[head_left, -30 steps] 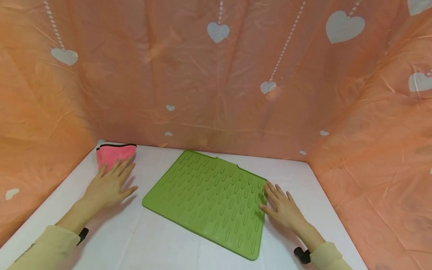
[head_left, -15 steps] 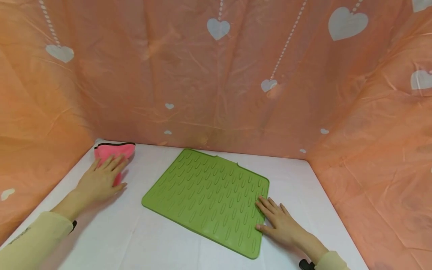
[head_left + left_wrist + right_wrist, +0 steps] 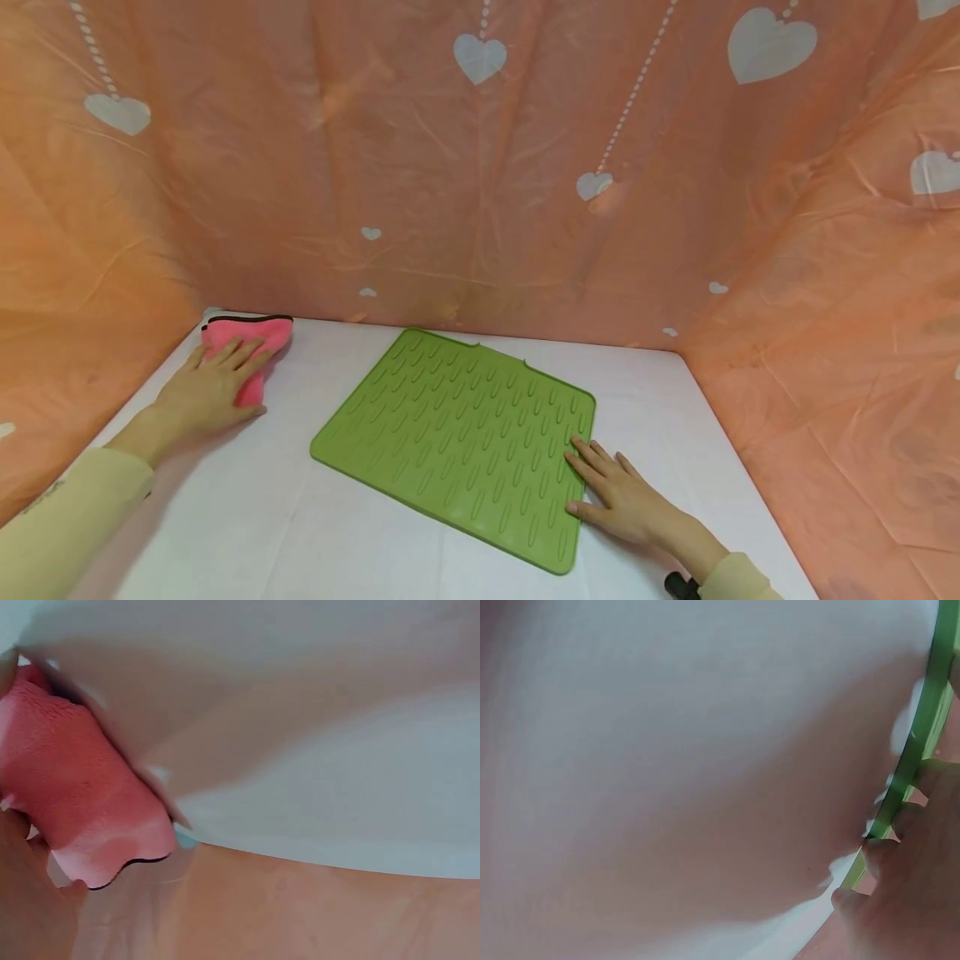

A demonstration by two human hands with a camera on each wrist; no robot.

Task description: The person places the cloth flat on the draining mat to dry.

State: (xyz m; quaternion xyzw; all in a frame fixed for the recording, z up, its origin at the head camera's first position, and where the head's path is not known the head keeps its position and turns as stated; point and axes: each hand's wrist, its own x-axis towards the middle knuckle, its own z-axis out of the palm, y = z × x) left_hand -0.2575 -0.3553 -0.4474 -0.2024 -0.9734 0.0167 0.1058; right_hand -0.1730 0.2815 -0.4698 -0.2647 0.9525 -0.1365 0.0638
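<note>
A folded pink cloth (image 3: 251,332) with a dark edge lies at the back left of the white table. My left hand (image 3: 204,393) rests on it with fingers spread over its top and the thumb at its near right side. In the left wrist view, the cloth (image 3: 82,780) looks thick and fuzzy, partly covered by the hand. A green mat (image 3: 457,442) with raised oval ridges lies flat and turned at an angle in the middle. The fingers of my right hand (image 3: 618,498) rest spread on its right edge, with the thumb also touching it.
White covering (image 3: 360,533) lies over the table. Orange sheets with pale hearts hang as a back wall (image 3: 420,183), a left wall (image 3: 82,275) and a right wall (image 3: 847,333) close round the table.
My left hand has moved left and settled lower over the cloth. My right hand has come down from the mat's upper right corner to rest on its right edge. The mat stays put.
</note>
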